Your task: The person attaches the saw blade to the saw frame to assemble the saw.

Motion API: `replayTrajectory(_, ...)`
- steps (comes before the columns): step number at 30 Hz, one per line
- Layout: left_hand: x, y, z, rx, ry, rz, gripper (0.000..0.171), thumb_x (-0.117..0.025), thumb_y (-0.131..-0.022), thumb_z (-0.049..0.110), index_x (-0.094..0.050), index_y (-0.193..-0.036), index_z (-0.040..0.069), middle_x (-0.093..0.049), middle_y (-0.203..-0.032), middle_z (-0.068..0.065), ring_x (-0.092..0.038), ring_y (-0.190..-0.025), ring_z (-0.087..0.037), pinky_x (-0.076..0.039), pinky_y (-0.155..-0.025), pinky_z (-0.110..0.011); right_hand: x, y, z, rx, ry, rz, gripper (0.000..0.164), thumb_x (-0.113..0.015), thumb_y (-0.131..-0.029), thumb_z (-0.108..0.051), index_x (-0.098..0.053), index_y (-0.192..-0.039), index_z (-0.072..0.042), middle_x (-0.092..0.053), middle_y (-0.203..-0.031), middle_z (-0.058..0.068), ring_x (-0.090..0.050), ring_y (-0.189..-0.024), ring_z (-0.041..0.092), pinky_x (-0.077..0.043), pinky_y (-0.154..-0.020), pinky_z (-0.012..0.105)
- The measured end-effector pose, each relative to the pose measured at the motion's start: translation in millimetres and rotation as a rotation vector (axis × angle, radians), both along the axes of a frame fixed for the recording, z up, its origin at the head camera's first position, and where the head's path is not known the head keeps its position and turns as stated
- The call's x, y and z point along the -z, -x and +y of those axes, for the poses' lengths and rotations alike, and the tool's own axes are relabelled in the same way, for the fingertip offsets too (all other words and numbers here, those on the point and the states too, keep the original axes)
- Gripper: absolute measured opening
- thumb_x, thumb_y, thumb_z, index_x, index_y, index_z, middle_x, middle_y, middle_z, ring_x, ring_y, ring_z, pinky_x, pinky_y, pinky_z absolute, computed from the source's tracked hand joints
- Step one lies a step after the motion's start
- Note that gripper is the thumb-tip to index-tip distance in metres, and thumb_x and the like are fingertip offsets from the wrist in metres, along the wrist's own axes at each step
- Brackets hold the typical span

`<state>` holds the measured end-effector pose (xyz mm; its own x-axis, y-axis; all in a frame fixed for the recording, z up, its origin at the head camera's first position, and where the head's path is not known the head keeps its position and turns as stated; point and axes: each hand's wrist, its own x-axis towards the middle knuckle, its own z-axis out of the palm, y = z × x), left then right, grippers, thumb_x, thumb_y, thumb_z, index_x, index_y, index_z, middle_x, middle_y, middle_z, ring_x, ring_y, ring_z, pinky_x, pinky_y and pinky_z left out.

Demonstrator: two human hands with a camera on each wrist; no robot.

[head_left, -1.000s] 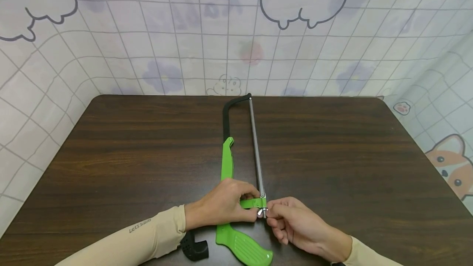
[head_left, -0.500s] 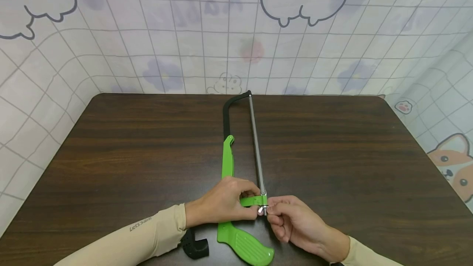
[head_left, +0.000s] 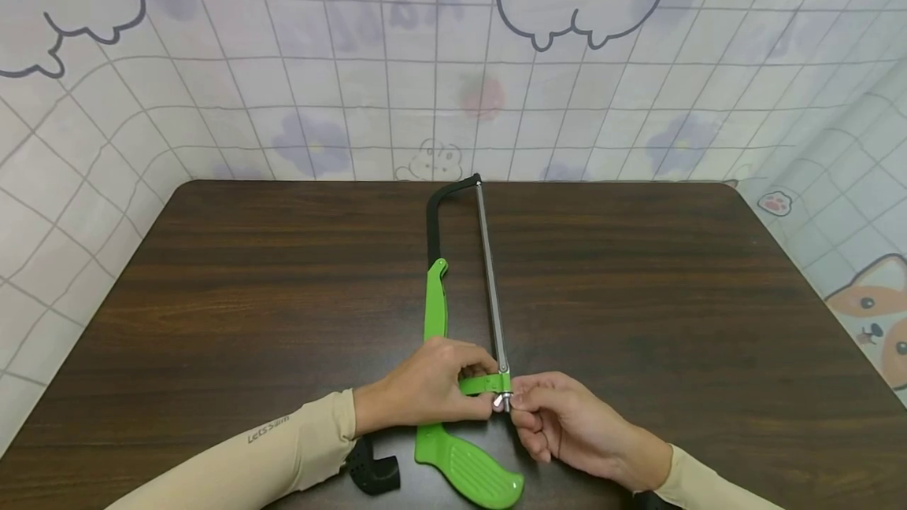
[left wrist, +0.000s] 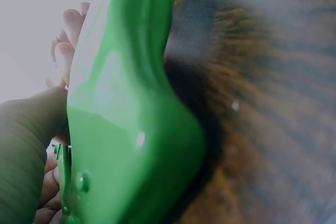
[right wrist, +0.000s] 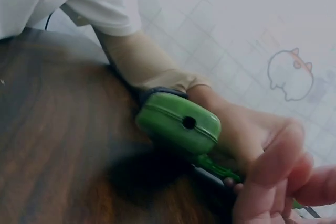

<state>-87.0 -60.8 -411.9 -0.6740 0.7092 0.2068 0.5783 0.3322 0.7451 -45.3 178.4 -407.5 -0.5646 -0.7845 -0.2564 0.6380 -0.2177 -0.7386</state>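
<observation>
A hacksaw (head_left: 436, 305) with a green handle and black front frame lies on the table, its silver blade (head_left: 490, 274) to the right. My left hand (head_left: 432, 388) reaches over the frame and grips the short green arm at the blade's near end. At that end, the thumb and forefinger of my right hand (head_left: 570, 423) pinch a silver wing nut (head_left: 501, 401), partly covered by the fingertips. The green handle (left wrist: 131, 108) fills the left wrist view and hides most of the fingers. In the right wrist view, the handle's butt (right wrist: 178, 124) shows a dark hole.
The dark wood-grain table (head_left: 659, 297) stretches out on both sides of the saw. A patterned cloth (head_left: 340, 38) hangs behind it and at the sides. Near my left wrist sits a black curved piece (head_left: 375, 474), apparently worn on the arm.
Both hands keep nearly the same place and hold. The wing nut's visible wing looks slightly turned at the right fingertips. The saw stays put apart from a small camera shift.
</observation>
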Motion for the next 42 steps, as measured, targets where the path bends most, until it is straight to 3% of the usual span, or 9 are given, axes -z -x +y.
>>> replayTrajectory(8, -0.5, -0.4, -0.4, 0.006, 0.014, -0.011, 0.021, -0.079, -0.085, 0.019, -0.076, -0.104, 0.010, -0.076, -0.090, 0.001, -0.057, -0.074, 0.007, -0.049, -0.070, -0.010, -6.5, 4.3, 1.4, -0.055, -0.029, -0.015, 0.016, -0.042, -0.105, -0.008, -0.054, -0.096, -0.014, -0.061, -0.081, -0.009, -0.064, -0.067, 0.001, -0.053, -0.062, 0.018)
replayTrajectory(16, -1.4, -0.9, -1.7, 0.007, 0.043, -0.014, 0.022, -0.077, -0.085, 0.016, -0.076, -0.107, 0.010, -0.076, -0.092, 0.000, -0.059, -0.076, 0.006, -0.050, -0.073, -0.011, -13.4, 6.1, -0.4, -0.062, -0.253, 0.064, 0.012, -0.053, -0.104, -0.015, -0.055, -0.094, -0.010, -0.064, -0.079, -0.007, -0.067, -0.066, 0.003, -0.056, -0.060, 0.021)
replayTrajectory(24, -4.0, 0.5, -0.7, 0.022, 0.074, 0.015, 0.020, -0.075, -0.086, 0.015, -0.076, -0.105, 0.011, -0.076, -0.091, 0.001, -0.057, -0.074, 0.006, -0.049, -0.072, -0.010, -17.7, 9.3, 2.4, -0.083, -0.505, 0.239, 0.023, -0.058, -0.103, -0.021, -0.061, -0.098, 0.002, -0.063, -0.077, 0.000, -0.067, -0.063, 0.008, -0.058, -0.057, 0.026)
replayTrajectory(29, -7.6, -0.6, -0.6, 0.021, 0.114, 0.027, 0.020, -0.075, -0.087, 0.017, -0.077, -0.106, 0.011, -0.075, -0.091, 0.002, -0.051, -0.071, 0.005, -0.043, -0.067, -0.009, -18.9, 9.8, 4.6, -0.102, -0.574, 0.340, 0.026, -0.059, -0.104, -0.020, -0.065, -0.101, 0.005, -0.063, -0.074, 0.002, -0.066, -0.061, 0.010, -0.058, -0.055, 0.027)
replayTrajectory(38, -14.5, -4.0, 1.2, 0.020, 0.172, 0.098, 0.019, -0.076, -0.088, 0.018, -0.079, -0.106, 0.011, -0.076, -0.092, 0.001, -0.052, -0.072, 0.002, -0.041, -0.065, -0.011, -25.4, 8.3, 5.3, -0.148, -0.658, 0.570, 0.025, -0.056, -0.106, -0.024, -0.068, -0.100, -0.003, -0.067, -0.073, 0.006, -0.066, -0.059, 0.012, -0.058, -0.052, 0.039)
replayTrajectory(42, -18.8, -4.7, 1.5, 0.023, 0.216, 0.132, 0.020, -0.076, -0.090, 0.020, -0.080, -0.108, 0.011, -0.076, -0.093, 0.001, -0.056, -0.074, 0.001, -0.043, -0.067, -0.012, -27.4, 7.6, 5.6, -0.156, -0.689, 0.668, 0.025, -0.055, -0.107, -0.026, -0.068, -0.097, -0.007, -0.069, -0.072, 0.006, -0.063, -0.053, 0.010, -0.056, -0.047, 0.037)
